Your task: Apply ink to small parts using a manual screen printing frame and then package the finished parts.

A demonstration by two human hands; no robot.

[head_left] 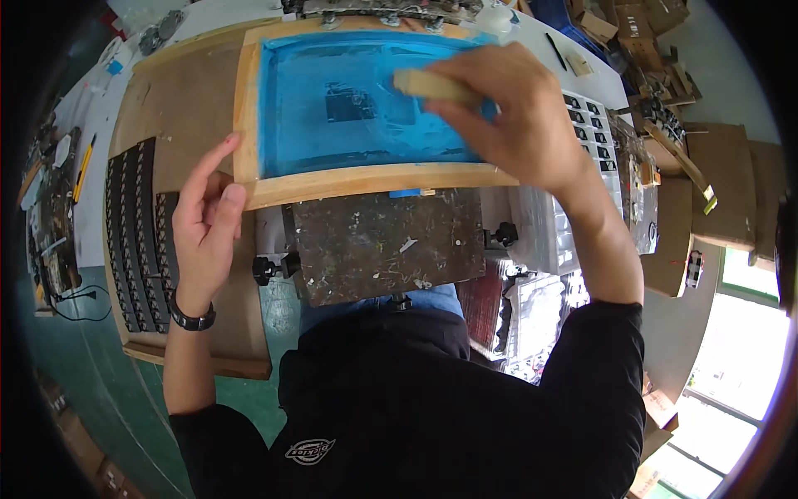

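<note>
A wooden screen printing frame (357,180) with blue-coated mesh lies in front of me, over a dark, paint-spotted board (386,249). My left hand (206,229) is at its near left corner, the thumb and index finger against the wood; the other fingers curl beside it and are partly hidden. Above the right half of the mesh, my right hand (528,121) is closed around a squeegee (434,86) with a pale wooden handle. Most of the squeegee's blade is hidden by the hand. Left of the squeegee, a small dark patterned patch (349,102) shows in the mesh.
Strips of small dark pieces (137,237) lie on a brown board (179,96) at the left. White trays with black pieces (588,125) stand at the right. Black knobs (266,269) flank the paint-spotted board. A yellow cutter (83,170) lies far left; cardboard boxes (721,179) are far right.
</note>
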